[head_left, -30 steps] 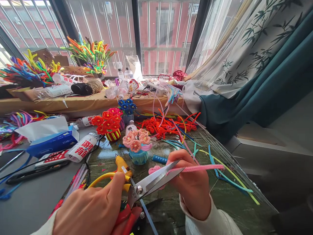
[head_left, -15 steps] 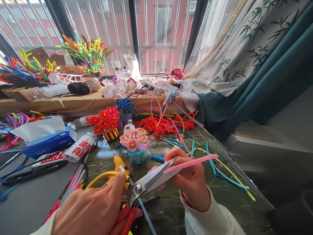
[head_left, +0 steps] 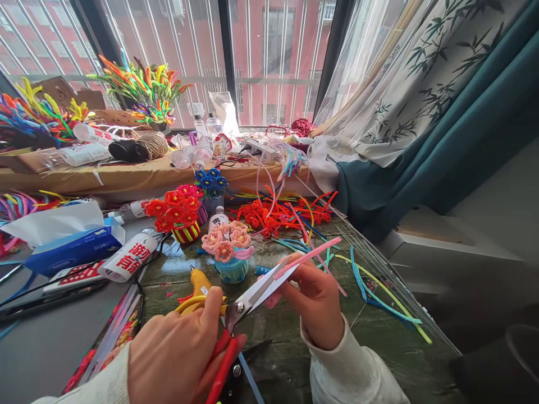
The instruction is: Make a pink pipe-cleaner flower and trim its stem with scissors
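My left hand [head_left: 177, 342] is closed around the handles of a pair of scissors [head_left: 256, 294], one handle yellow and the other red. Between the partly parted blades lies a strip of pink fuzzy pipe cleaner [head_left: 318, 250]. My right hand [head_left: 318, 306] grips this pipe cleaner near the blade tips, its long end pointing up and right. Some more pink fuzzy material shows below the blades, partly hidden by them and the fingers. Just beyond the scissors sits a small turquoise pot [head_left: 231, 270] of pink pipe-cleaner flowers [head_left: 226, 241].
A yellow glue gun [head_left: 200, 281] lies behind my left hand. Further back are red flowers [head_left: 177, 212] in a striped pot, blue flowers [head_left: 211, 182], and a pile of red pipe cleaners [head_left: 273, 216]. A tissue pack [head_left: 76, 247] and a bottle [head_left: 130, 255] lie left.
Both hands have drawn slightly closer together. My right hand and the pipe cleaner have shifted left, and the pipe cleaner slants more steeply upward. The view has turned a little to the right.
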{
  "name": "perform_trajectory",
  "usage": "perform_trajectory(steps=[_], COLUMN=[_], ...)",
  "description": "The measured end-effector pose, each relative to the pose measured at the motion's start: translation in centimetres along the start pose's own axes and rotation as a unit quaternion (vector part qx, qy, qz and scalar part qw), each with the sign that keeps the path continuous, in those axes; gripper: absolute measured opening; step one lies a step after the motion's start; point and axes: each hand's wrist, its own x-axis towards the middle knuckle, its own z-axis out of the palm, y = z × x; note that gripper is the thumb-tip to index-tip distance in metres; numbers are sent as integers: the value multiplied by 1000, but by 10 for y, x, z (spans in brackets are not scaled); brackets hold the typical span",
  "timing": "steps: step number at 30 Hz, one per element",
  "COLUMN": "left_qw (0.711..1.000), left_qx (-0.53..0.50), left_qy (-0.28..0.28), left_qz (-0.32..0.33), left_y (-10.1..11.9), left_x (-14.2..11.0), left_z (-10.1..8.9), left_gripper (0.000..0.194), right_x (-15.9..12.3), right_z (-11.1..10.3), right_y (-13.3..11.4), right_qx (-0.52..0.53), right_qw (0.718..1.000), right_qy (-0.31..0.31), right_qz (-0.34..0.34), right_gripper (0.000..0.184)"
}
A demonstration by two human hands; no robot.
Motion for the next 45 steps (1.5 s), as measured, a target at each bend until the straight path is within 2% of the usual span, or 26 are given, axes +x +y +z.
perform_trajectory(steps=[6, 9, 13, 20, 26, 34, 39, 45], left_qw=[997, 997, 997, 996, 993, 992, 990, 983], left_qx=[-58, -49, -48, -27, -61, -70, -70, -91], left_qy=[-43, -65, -67, -89, -94, -102, -119, -153], left_qz=[-2, -3, -3, 3, 30, 33, 43, 45], left_y=[4, 5, 7, 6, 6, 12, 14, 20], left_x=[13, 19, 21, 22, 25, 33, 44, 51], left_z=[-4, -6, -9, -11, -5, 4, 8, 9], left_gripper=[49, 48, 50, 50, 50, 49, 45, 48], right_x=[4, 4, 3, 5, 4, 6, 11, 13], right_z=[-5, -4, -2, -2, -1, -8, -18, -21], right_y=[5, 6, 7, 4, 5, 18, 23, 25], right_qx=[-11, -31, -27, -70, -44, -27, -58, -50], right_qw=[1000, 999, 999, 997, 999, 999, 998, 999], right_qy=[9, 23, 35, 21, 24, 31, 5, 8], right_qz=[2, -4, 12, 4, 21, 32, 25, 15], right_gripper=[7, 8, 10, 13, 12, 10, 10, 11])
